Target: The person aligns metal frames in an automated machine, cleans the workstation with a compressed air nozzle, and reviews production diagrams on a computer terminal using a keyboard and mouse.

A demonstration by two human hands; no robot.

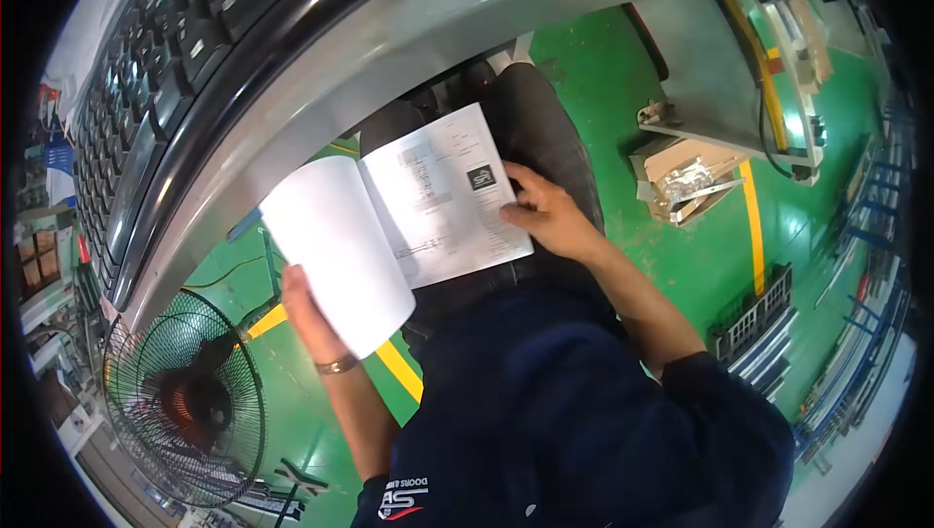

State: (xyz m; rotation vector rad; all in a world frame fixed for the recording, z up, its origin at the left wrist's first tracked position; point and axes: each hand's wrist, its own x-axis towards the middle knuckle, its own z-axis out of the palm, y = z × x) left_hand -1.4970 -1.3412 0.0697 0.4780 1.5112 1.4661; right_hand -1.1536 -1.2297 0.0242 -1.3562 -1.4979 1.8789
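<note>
An open booklet (pixel 449 221) lies across my lap, over the dark trousers (pixel 545 119). Its left side is a blank white page, curved up and bright with glare. Small print, a line drawing and a dark square logo show on the right page, too small to read. My left hand (pixel 309 314) grips the outer edge of the blank page, its fingers mostly hidden behind the paper. At the right edge my right hand (pixel 553 215) pinches the booklet, with the thumb on the printed side.
Above my lap runs a grey desk edge (pixel 428 22) with a black keyboard (pixel 165 71). A black fan (pixel 185 397) stands at lower left. On the green floor at right are an open cardboard box (pixel 681 182), a metal frame (pixel 725 134) and stacked metal profiles (pixel 764 353).
</note>
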